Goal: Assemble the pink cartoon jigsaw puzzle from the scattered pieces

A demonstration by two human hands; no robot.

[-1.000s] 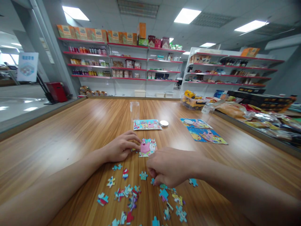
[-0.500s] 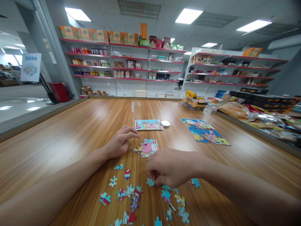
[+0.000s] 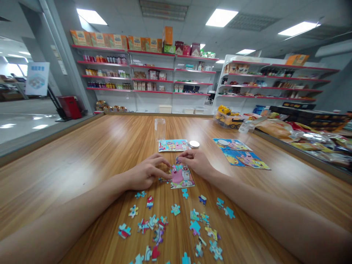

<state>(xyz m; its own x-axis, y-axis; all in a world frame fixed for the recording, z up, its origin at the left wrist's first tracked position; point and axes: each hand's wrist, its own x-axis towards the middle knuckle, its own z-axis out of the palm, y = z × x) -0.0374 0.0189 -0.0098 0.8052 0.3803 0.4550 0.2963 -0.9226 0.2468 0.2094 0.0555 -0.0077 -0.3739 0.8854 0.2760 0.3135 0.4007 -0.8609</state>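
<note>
A small partly joined cartoon puzzle point(image 3: 181, 178) lies on the wooden table point(image 3: 90, 154). My left hand point(image 3: 147, 172) rests at its left edge, fingertips touching it. At the puzzle's top edge my right hand point(image 3: 195, 160) pinches a small puzzle piece point(image 3: 178, 160). Several loose puzzle pieces point(image 3: 176, 223) lie scattered nearer to me, between my forearms.
A reference picture card point(image 3: 172, 145), a clear jar point(image 3: 160, 129) and its white lid point(image 3: 194, 144) sit beyond the puzzle. Two more picture cards point(image 3: 239, 152) lie to the right. A toy bin point(image 3: 229, 119) and packaged goods point(image 3: 302, 135) line the right edge. Store shelves point(image 3: 143, 77) stand behind.
My right hand lifted a piece from the loose pile and carried it forward to the puzzle's top edge. My left hand came back onto the puzzle's left side.
</note>
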